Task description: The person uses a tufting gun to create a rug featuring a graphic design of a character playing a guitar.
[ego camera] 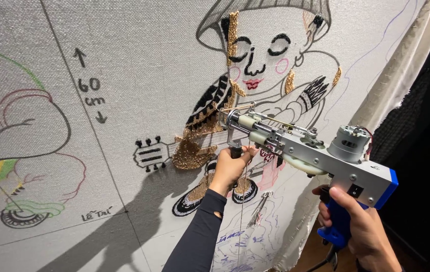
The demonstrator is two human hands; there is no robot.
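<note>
Tufting gun (305, 148) pressed nose-first to the stretched grey cloth (124, 100); left hand (230, 168) clenched round its front handle, right hand (358, 221) wrapped on the blue grip. Scissors (260, 206) hang below, black handwritten markings with arrows upper left.

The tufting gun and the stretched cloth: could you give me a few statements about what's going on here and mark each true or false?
1. The right hand grips the blue rear handle of the tufting gun. True.
2. The left hand hangs free of the tool. False: it holds the black front grip under the gun's nose.
3. The gun's tip points at the stretched cloth. True.
4. The drawn figure is fully filled with yarn. False: only parts are tufted, in gold and black; much is bare outline.
5. Small scissors lie on the floor. False: they hang against the cloth.
</note>
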